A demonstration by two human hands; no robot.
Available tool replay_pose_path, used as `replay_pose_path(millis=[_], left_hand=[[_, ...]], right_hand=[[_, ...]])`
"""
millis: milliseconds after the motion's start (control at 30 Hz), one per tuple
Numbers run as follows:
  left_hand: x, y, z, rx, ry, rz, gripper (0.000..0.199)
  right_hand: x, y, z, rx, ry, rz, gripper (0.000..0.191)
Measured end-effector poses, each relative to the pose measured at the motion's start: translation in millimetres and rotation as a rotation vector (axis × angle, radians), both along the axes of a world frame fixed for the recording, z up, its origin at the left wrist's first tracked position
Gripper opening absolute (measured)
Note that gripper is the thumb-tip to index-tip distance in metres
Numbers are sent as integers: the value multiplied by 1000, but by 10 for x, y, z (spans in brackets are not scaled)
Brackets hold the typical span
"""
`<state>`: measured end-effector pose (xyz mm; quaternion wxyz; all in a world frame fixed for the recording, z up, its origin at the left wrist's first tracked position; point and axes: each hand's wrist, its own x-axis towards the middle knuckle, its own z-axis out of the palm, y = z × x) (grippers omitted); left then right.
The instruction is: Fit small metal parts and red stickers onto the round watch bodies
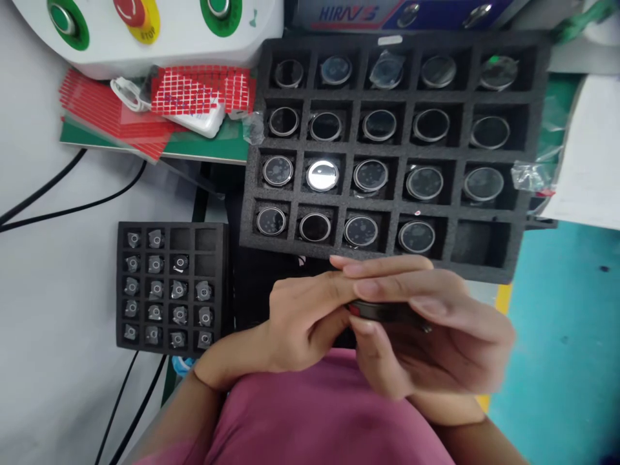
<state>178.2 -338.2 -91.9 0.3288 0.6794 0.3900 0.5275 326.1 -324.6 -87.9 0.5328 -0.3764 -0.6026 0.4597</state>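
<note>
In front of my chest, both hands hold a dark, thin watch body [387, 312], seen nearly edge-on. A small red spot shows at its left end. My right hand [450, 329] grips it with the thumb below and the fingers above and behind. My left hand [300, 316] is closed at its left end, the fingers lying over its top edge and partly hiding it. Just beyond the hands stands a large black foam tray [310, 248] with round watch bodies in its pockets; the near right pocket [482, 245] holds none.
A smaller foam tray [223, 258] of little wrapped parts lies at the left. Red-striped film sheets [116, 116] and a white plastic piece [203, 121] rest on the green bench edge. Behind stands a white control box [169, 39] with buttons. Black cables [48, 174] run along the left.
</note>
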Motion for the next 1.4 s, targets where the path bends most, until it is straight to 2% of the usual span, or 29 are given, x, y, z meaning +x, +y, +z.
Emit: replay_pose_path(millis=[67, 133, 267, 400, 567, 733, 900, 1033, 1100, 1167, 1267, 1333, 1400], left_hand=[[-11, -8, -2, 10, 18, -21, 36], [-18, -14, -12, 30, 32, -42, 37], [-14, -12, -40, 132, 82, -2, 38], [-1, 2, -47, 187, 100, 59, 35], [-11, 8, -39, 178, 146, 90, 32], [-28, 26, -35, 268, 202, 125, 22], [-97, 57, 59, 143, 201, 80, 25], [-136, 56, 125, 68, 176, 35, 25], [-120, 42, 118, 26, 171, 77, 26], [-88, 33, 101, -24, 169, 134, 26], [-48, 84, 97, -96, 185, 119, 19], [-48, 203, 108, -185, 173, 140, 15], [-75, 413, 112, -325, 106, 198, 11]], right_hand=[[-18, 25, 22, 180, -26, 27, 34], [-38, 59, 32, 274, -11, 14, 31], [-77, 105, 24, 293, 59, 6, 40], [-134, 93, 22, 315, 27, -70, 26], [-218, 115, 29, 346, 17, -106, 45], [-214, 144, 3, 351, 71, -60, 38], [-124, 187, 52, 344, -8, 32, 21], [-106, 265, 83, 392, 26, 140, 52], [-135, 278, 39, 373, 120, 144, 63], [-168, 276, -44, 337, 191, 92, 67], [-162, 288, -182, 272, 213, -4, 65], [-92, 316, -244, 210, 221, -127, 52], [26, 354, -274, 172, 238, -311, 37]])
